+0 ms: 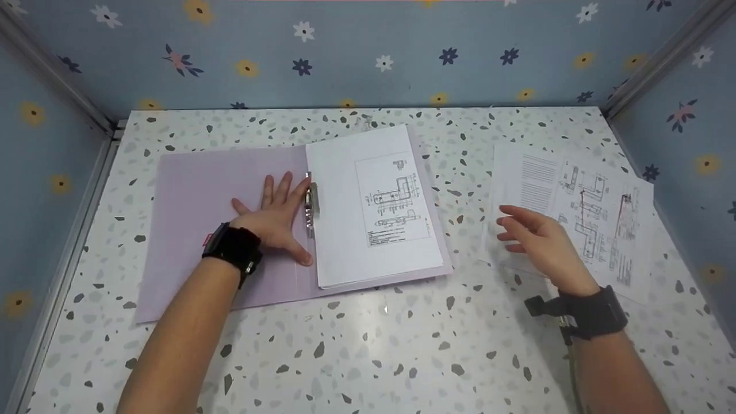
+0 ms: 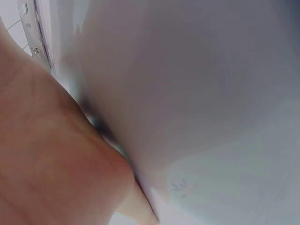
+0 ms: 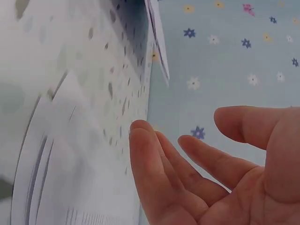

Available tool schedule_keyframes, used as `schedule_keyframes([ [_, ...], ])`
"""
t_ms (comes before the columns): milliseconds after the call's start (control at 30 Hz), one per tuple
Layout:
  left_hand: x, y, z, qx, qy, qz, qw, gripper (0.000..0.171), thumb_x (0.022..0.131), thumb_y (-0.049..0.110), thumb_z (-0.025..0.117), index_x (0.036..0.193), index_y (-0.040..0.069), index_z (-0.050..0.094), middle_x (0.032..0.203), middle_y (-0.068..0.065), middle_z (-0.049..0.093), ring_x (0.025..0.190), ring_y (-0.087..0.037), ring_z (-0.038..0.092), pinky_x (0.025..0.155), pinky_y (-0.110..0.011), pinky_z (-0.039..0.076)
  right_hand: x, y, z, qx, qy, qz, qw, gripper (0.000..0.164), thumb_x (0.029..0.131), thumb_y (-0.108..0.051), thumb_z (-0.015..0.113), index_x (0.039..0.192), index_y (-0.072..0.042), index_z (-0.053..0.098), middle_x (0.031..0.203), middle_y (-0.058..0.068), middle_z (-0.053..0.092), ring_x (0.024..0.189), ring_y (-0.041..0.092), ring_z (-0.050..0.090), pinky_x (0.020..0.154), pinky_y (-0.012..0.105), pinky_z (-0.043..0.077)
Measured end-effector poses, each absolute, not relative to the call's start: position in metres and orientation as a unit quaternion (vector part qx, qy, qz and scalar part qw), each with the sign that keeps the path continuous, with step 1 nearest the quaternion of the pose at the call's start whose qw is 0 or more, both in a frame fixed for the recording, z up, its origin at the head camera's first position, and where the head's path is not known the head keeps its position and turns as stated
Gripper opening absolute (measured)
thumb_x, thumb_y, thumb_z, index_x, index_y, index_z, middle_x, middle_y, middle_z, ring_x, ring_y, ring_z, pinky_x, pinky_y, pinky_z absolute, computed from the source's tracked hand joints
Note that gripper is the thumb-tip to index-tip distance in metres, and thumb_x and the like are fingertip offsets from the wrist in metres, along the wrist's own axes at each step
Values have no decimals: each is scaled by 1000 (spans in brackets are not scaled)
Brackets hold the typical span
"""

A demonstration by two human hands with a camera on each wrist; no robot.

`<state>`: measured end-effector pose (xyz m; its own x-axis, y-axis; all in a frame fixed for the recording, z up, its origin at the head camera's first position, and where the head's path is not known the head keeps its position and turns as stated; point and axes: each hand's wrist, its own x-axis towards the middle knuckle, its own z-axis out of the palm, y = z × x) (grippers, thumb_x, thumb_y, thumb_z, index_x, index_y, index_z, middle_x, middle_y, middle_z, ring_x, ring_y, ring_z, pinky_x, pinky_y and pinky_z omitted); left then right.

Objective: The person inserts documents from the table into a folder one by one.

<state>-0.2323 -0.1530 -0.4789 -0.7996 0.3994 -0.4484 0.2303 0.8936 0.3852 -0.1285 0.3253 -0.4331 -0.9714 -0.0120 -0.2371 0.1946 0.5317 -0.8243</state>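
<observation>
Head view, left hand (image 1: 270, 221) on folder (image 1: 195, 190), right hand (image 1: 543, 244) seemingly above papers (image 1: 604, 215)

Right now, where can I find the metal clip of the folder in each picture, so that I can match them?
Head: left of the picture's middle, the metal clip sits along the fold of the purple folder.
Left wrist: cut off in the top left corner.
Right wrist: I cannot see it there.
Shared landmark, head and left wrist only: the left hand, which fills the lower left of the left wrist view.
</observation>
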Motion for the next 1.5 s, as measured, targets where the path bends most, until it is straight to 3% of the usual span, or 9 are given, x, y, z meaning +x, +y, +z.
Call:
schedule_keyframes([
  [300,-232,-153,-479,170,934,161,269,158,43,74,86,156,40,-19,162,-6,-30,142,-40,-33,77,-88,-19,-103,421,-440,160,877,-442,102,71,100,-55,48,154,-9,37,141,20,54,111,16,65,83,21,55],
  [433,-232,-153,-479,170,934,161,270,157,44,75,86,155,40,-19,161,-6,-30,142,-39,-33,77,-89,-19,-96,458,-441,214,877,-415,112,79,98,-62,43,157,-10,30,146,21,48,117,19,61,82,19,54],
  [767,-232,-154,-483,169,936,157,267,158,43,73,87,155,40,-20,161,-5,-31,142,-39,-33,78,-88,-19,-92,529,-451,374,853,-351,100,91,96,-60,47,159,-6,11,158,32,21,137,50,34,105,61,38],
  [933,-233,-153,-482,171,936,156,267,158,44,73,87,155,40,-20,161,-5,-32,142,-39,-33,78,-88,-19,-94,542,-451,406,850,-300,152,115,87,-72,52,156,5,2,155,40,9,139,58,21,108,70,27],
  [1033,-233,-153,-481,169,936,158,266,158,43,72,87,155,40,-20,161,-5,-31,142,-39,-34,77,-87,-20,-99,542,-449,399,859,-261,187,130,78,-82,53,152,13,4,151,44,11,133,61,23,105,72,28],
  [1133,-233,-153,-481,169,935,161,265,159,43,72,88,155,40,-20,161,-6,-31,142,-39,-34,77,-87,-21,-102,539,-447,384,873,-223,203,133,75,-86,53,147,19,14,144,47,24,122,60,34,98,69,37],
  [1233,-233,-153,-482,169,935,162,268,159,42,73,87,155,40,-20,161,-6,-31,142,-39,-34,77,-88,-20,-105,536,-444,387,872,-209,213,128,73,-86,54,139,21,29,129,43,36,110,53,43,81,57,48],
  [1367,-233,-153,-482,163,935,158,271,159,41,75,86,155,41,-20,161,-6,-31,142,-38,-35,78,-88,-19,-109,533,-441,394,866,-207,228,123,72,-87,54,133,19,37,115,34,40,98,46,49,63,40,47],
  [1500,-233,-154,-481,162,936,160,270,159,42,74,87,155,41,-20,161,-6,-32,142,-38,-35,78,-88,-20,-112,534,-443,403,861,-208,229,119,73,-86,57,130,17,39,106,28,45,90,40,54,60,37,47],
])
